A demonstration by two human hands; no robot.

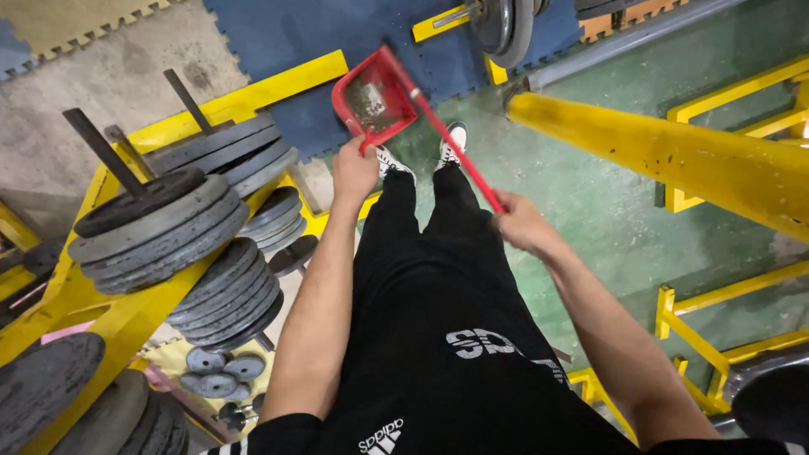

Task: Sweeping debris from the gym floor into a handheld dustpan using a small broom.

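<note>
I am standing on a green painted floor (607,211) in a gym, looking down past my black trousers (430,278) to my two white shoes (455,135). Ahead, blue foam mats (286,34) are lying on the floor, and bare grey concrete (109,76) is showing at the upper left. My left hand (354,173) is gripping the rear rim of one red dustpan (371,97), fingers clenched around it; the pan is tilting in the air just above my shoes, with grey dust lying inside. My right hand (522,223) is closing around the lower end of the red handle (455,147), which is running diagonally up to the pan. To my left a yellow rack (109,324) is carrying stacks of grey weight plates (160,232) on its pegs; I am counting about four stacks there, and three small plates (219,375) are lying on the floor below. One thick yellow beam (674,152) is crossing on my right, with yellow frames (716,312) beyond it, and one loaded barbell end (506,25) is resting at the top.
</note>
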